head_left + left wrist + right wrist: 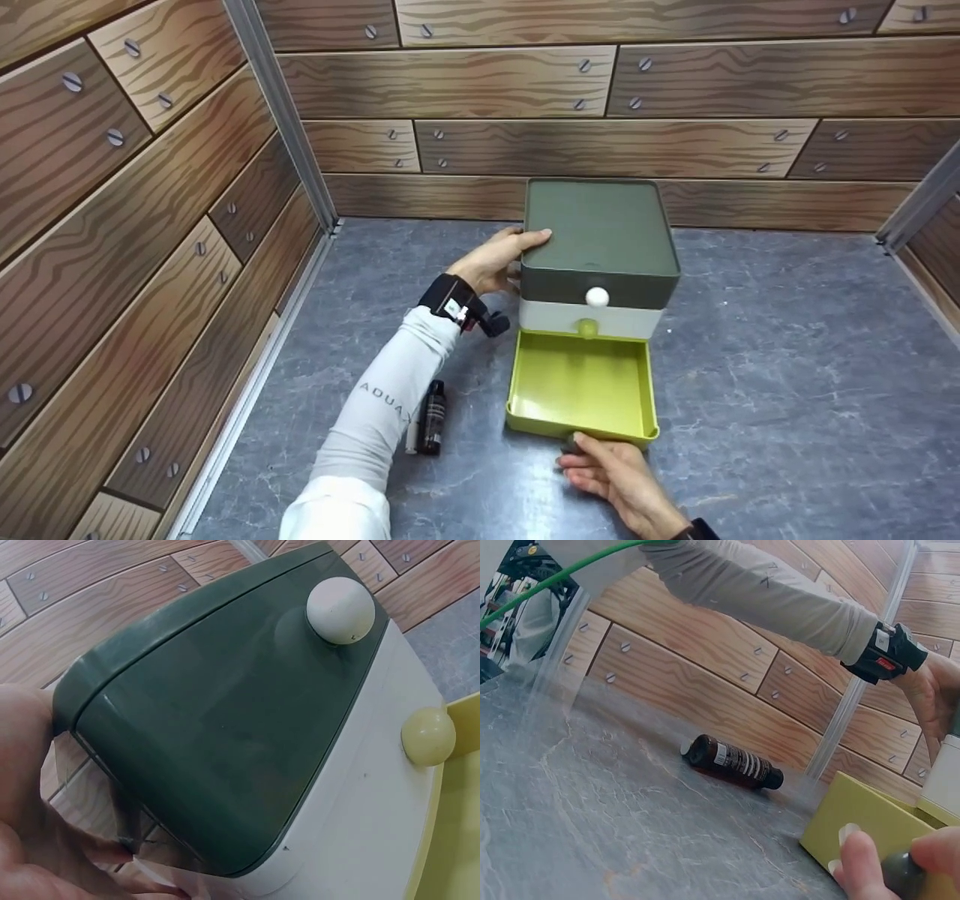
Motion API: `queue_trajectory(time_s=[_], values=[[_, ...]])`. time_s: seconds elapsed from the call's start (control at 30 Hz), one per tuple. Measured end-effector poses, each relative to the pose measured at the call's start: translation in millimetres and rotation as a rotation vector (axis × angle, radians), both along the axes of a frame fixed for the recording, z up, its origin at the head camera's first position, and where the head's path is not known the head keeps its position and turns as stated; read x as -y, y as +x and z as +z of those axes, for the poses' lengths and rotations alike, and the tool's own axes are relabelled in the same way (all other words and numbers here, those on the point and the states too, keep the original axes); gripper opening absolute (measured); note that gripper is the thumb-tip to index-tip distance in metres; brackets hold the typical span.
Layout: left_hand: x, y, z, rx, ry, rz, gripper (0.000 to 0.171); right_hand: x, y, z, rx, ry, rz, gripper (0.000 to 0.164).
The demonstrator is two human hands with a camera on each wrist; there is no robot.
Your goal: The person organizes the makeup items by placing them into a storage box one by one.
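Observation:
A small drawer box (600, 225) has a dark green top tier with a white knob (341, 610) and a white middle tier with a yellow-green knob (587, 328). Its yellow-green bottom drawer (581, 375) is pulled far out, and the inside is bare. My left hand (495, 259) grips the box's left side, thumb over the top edge and fingers against the side wall. At the drawer's front, my right hand (619, 480) pinches a dark round knob (904, 874) between thumb and fingers.
Left of the drawer, a dark bottle (433, 418) lies on the grey marbled surface (787, 390), with a thin white item (412, 435) beside it, partly behind my left forearm. Wood-patterned walls (525, 82) stand behind and at the sides.

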State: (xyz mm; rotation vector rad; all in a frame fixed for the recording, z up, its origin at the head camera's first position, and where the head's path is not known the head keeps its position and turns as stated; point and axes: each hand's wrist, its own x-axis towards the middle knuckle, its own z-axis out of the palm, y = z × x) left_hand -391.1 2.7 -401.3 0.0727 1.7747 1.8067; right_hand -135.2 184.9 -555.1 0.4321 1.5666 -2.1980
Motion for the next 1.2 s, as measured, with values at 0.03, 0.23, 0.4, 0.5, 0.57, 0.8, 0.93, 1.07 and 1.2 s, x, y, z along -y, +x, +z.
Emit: queue_trajectory(time_s=[0.03,0.23,0.4,0.5,0.57,0.8,0.93,1.07,1.2], values=[[0,-0.1,0.2,-0.001,-0.002,0.002,0.063,0,0.7,0.4,0.000,-0.002,0.009,0.041],[-1,-1.2,0.2,0.008,0.005,-0.005,0.061,-1,2.1,2.8,-0.007,-0.014,0.058,0.048],[0,-0.5,2.8,-0.032,-0.037,-0.038,0.075,-4,2.0,3.5,-0.009,-0.026,0.066,0.046],[6,0.9,5.0,-0.110,-0.138,-0.073,0.083,-7,2.8,2.1,-0.019,-0.030,0.080,0.038],[10,1.3,6.5,-0.155,-0.194,-0.100,0.083,-9,4.5,0.7,-0.024,-0.036,0.092,0.033],[15,2.4,5.7,-0.193,-0.210,-0.130,0.085,-13,8.5,-1.2,-0.029,-0.059,0.115,0.029],[28,10.8,-0.8,-0.211,-0.207,-0.137,0.081,-13,8.3,-1.5,-0.026,-0.059,0.106,0.031],[55,26.1,-16.4,-0.260,-0.244,-0.138,0.080,-13,9.4,-2.4,-0.019,-0.069,0.103,0.034],[88,47.0,-38.2,-0.431,-0.418,-0.185,0.071,-15,12.4,-3.6,-0.011,-0.076,0.108,0.036]])
